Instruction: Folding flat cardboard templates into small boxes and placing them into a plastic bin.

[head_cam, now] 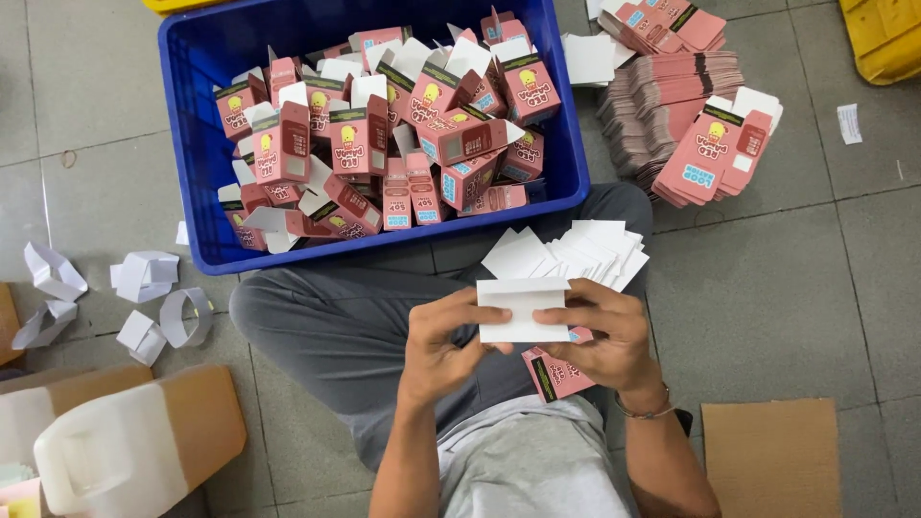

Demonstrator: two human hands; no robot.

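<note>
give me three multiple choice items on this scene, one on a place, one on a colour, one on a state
1. Where is the stack of flat pink cartons?
A. right of the crate
B. inside the crate
C. on the person's lap

2. What colour is the crate?
A. green
B. blue
C. red

3. How is the white card insert held?
A. left hand only
B. lying on the floor
C. between both hands

Answers: 1 A, the stack lies on the floor beside the crate's right wall. 2 B, its walls are blue. 3 C, left hand and right hand both pinch it.
</note>
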